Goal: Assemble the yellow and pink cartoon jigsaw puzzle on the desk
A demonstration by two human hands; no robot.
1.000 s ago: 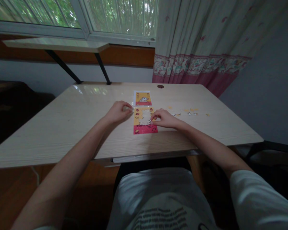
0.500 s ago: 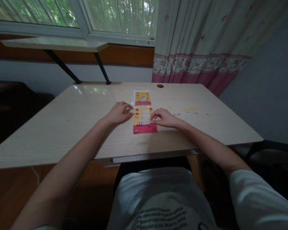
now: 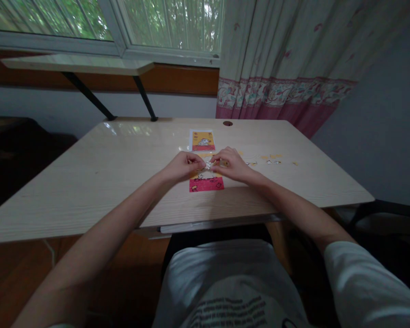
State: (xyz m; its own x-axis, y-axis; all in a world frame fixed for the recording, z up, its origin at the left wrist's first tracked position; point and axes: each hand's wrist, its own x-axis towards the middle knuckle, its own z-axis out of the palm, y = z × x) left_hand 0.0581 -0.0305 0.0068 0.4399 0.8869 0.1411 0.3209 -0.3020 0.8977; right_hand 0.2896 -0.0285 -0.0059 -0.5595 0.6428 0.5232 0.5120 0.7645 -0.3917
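Observation:
A partly assembled jigsaw puzzle (image 3: 205,184), yellow above and red below, lies on the wooden table (image 3: 140,150). Above its middle, my left hand (image 3: 184,166) and my right hand (image 3: 230,164) meet with fingertips pinched around a small white puzzle piece (image 3: 207,166). Both hands seem to touch the piece, one from each side. They cover much of the puzzle's yellow part. Just behind the puzzle lies a picture card (image 3: 203,141) of a white cartoon animal on yellow and red.
Several loose puzzle pieces (image 3: 272,156) are scattered to the right of my right hand. A raised shelf (image 3: 78,63) on black legs stands at the table's back left. A round cable hole (image 3: 228,123) is near the back edge, before the curtain (image 3: 259,91).
My left hand has moved right, from the puzzle's left edge to over its middle. My right hand has lifted slightly, and a white piece now shows between the two hands.

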